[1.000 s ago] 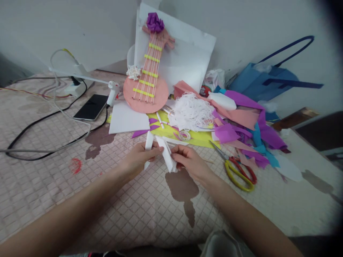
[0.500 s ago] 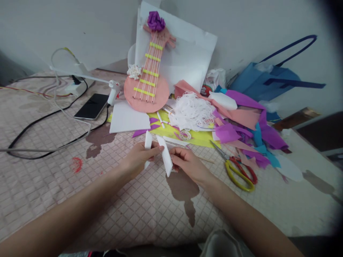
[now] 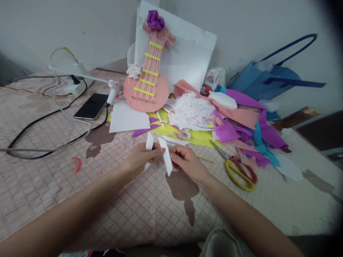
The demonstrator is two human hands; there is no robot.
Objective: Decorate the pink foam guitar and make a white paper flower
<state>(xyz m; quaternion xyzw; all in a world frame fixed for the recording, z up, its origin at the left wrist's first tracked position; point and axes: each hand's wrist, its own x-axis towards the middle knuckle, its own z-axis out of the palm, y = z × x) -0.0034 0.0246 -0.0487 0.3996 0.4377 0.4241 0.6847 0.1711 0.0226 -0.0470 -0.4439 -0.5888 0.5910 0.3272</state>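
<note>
Two narrow white strips, which look like foam board, are held up over the table. My left hand (image 3: 142,157) is closed on the left strip (image 3: 149,142), and its thumb reaches across to touch the edge of the right strip (image 3: 166,157). My right hand (image 3: 187,162) is closed on that right strip from its other side, fingers curled behind it. The strips stand tilted, with a small gap between them. Behind them a paper guitar (image 3: 147,91), pink with yellow bars, white strings and a purple paper flower (image 3: 155,20), leans against a white board (image 3: 184,53).
Scissors (image 3: 239,175) with yellow and red handles lie right of my right hand. Beyond are a heap of white string (image 3: 191,110) and purple crepe paper (image 3: 227,134). A glue gun (image 3: 113,92), a phone (image 3: 91,106), cables and a white foam sheet (image 3: 128,117) occupy the left.
The left strip has shifted slightly down and right, and the top of the right strip has moved a little right. Both hands keep their grip.
</note>
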